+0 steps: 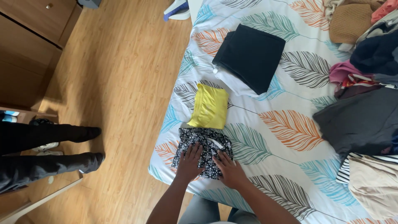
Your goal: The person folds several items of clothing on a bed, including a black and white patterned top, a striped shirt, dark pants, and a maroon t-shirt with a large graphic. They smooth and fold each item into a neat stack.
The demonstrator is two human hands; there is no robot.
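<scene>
Black cloth with small white flowers, a folded garment [203,151], lies near the edge of the bed [273,137], on the leaf-pattern sheet. Both hands lie flat on it with the fingers spread; neither hand grips anything. The left hand [190,161] presses the left part of the garment, and the right hand [230,169] rests on its right lower corner. Just above it lies a folded yellow garment [209,106], and further up a folded black garment [251,56]. A pile of unfolded clothes [365,95] covers the right side of the bed.
</scene>
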